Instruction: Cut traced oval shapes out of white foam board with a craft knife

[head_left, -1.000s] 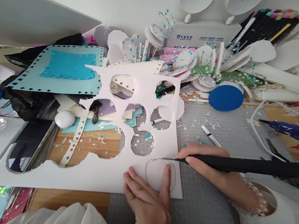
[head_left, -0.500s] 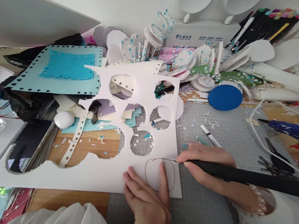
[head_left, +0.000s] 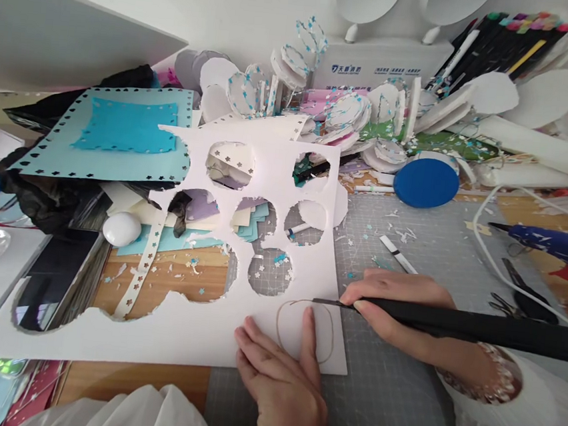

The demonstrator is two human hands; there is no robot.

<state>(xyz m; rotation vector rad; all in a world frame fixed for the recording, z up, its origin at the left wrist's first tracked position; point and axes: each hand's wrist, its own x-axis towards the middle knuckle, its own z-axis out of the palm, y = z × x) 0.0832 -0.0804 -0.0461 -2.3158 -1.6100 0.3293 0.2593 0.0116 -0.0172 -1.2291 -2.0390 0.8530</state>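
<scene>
A white foam board [head_left: 131, 342] with several round, rough-edged holes lies over the desk and the grey mat. My left hand [head_left: 285, 380] rests flat on its lower right part, fingers spread, the index fingertip inside a round brown outline [head_left: 331, 335]. In my right hand [head_left: 396, 304] is a knife [head_left: 454, 325] with a long black handle, held like a pen. Its thin dark blade lies low across the top of that outline, close to my left index fingertip. Whether the blade is in the board, I cannot tell.
A grey cutting mat [head_left: 371, 395] with paper scraps lies under the board. On the right are a blue glue gun [head_left: 542, 239], its white cord and black scissors [head_left: 522, 289]. A blue round lid [head_left: 426, 183] and decorated white discs [head_left: 346, 112] stand at the back.
My right hand has shifted slightly, and the knife blade now reaches further left over the outline. My left hand and the foam board stay nearly in place.
</scene>
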